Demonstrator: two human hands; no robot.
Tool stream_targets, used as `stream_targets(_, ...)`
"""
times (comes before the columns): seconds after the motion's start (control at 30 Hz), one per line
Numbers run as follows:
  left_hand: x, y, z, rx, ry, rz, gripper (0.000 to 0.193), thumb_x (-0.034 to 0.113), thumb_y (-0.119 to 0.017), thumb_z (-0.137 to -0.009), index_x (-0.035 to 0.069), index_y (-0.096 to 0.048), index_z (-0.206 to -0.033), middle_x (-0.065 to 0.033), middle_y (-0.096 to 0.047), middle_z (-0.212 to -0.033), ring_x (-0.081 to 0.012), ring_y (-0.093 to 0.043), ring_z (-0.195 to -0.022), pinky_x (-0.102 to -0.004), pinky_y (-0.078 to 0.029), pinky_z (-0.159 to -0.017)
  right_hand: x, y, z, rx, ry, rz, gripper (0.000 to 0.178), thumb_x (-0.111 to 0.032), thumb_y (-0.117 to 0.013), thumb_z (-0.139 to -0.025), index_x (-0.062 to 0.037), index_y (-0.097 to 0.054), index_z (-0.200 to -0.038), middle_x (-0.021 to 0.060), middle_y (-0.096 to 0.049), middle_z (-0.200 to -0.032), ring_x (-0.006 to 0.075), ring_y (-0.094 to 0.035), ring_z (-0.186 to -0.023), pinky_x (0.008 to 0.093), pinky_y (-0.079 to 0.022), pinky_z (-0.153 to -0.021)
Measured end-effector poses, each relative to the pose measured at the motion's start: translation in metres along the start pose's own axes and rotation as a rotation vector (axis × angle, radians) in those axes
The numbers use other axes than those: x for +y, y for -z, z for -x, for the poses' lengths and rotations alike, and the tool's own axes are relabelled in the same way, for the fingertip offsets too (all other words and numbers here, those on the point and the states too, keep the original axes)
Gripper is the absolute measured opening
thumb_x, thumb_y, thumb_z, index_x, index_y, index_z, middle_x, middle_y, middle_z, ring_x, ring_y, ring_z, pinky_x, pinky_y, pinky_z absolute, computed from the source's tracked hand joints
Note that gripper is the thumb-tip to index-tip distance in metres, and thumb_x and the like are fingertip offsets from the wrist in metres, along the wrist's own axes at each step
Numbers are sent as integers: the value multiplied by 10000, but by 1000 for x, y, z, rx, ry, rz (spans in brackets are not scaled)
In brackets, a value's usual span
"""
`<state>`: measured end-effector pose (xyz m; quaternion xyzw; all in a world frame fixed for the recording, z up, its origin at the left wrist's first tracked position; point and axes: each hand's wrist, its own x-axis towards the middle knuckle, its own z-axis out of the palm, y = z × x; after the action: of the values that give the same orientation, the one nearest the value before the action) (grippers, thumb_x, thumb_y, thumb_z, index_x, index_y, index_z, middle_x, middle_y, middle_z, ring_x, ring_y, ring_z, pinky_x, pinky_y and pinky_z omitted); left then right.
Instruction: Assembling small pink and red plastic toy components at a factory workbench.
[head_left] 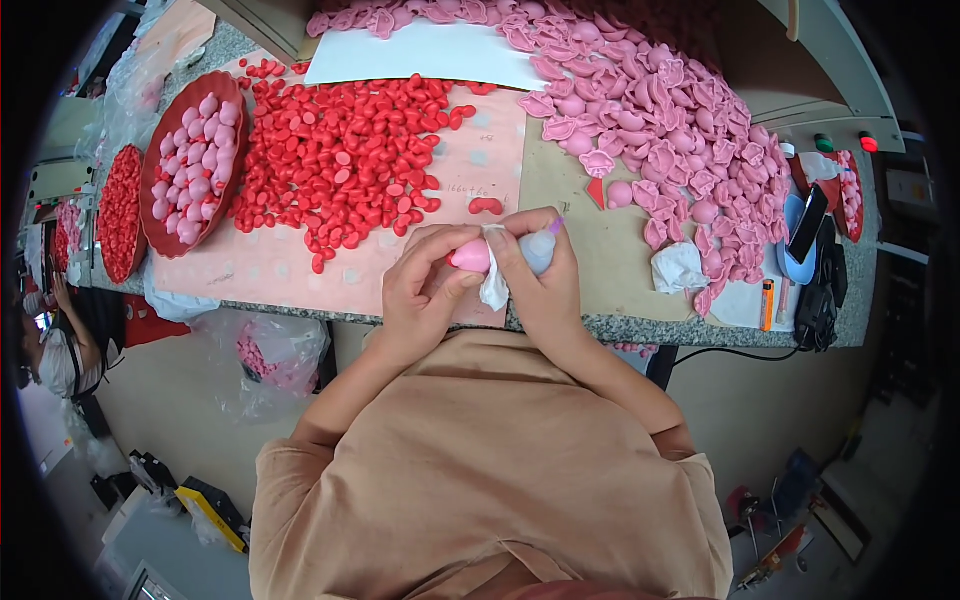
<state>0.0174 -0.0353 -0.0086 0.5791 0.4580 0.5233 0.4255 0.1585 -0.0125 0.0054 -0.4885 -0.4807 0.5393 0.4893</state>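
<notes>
In front of my chest, near the table's front edge, my left hand (418, 295) is closed on a smooth pink rounded piece (473, 257). A bit of red shows at that piece's left end, between the fingers. My right hand (547, 290) grips a small translucent squeeze bottle (538, 252) with a purple tip pointing up and away. A crumpled white tissue (494, 285), pinched by the right hand, hangs between both hands and touches the pink piece. Just beyond them lies a small red double-lobed piece (486, 206).
Many glossy red pieces (340, 160) spread over the left of the table, beside a red bowl (232, 165) of pink balls. Pink frilled pieces (660, 130) heap at right. Nearby are another tissue (679, 267), an orange lighter (767, 305) and a phone (808, 222) on a blue dish.
</notes>
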Motion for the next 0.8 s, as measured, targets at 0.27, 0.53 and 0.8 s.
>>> stream_targets(0.27, 2, 1, -8, 50, 340, 818, 366, 224, -530, -917, 21, -466, -1215, -66, -547, -1137, -136, -536, -1011, -331, -418, -909, -12, 32, 1, 61, -87, 62, 93, -117, -600, -863, -53, -536, -880, -23, -530, -722, 37, -459, -618, 189, -370, -539)
stream_targets(0.53, -5, 2, -4, 33, 510, 1168, 374, 259, -512, -919, 59, -462, -1232, -18, -549, -1110, -139, -530, -984, -340, -412, -923, -22, 50, 0, 93, 152, 280, 250, -54, -625, -817, -22, -583, -1061, 35, -510, -1032, 83, -489, -744, 222, -422, -682)
stream_targets(0.8, 14, -5, -5, -32, 428, 782, 343, 86, -557, -886, 21, -457, -1208, -105, -503, -1230, -146, -492, -1105, -310, -393, -949, -17, 19, -4, -178, 227, 211, 331, -38, -691, -748, -43, -587, -1062, 54, -509, -1034, 119, -503, -866, 235, -433, -754)
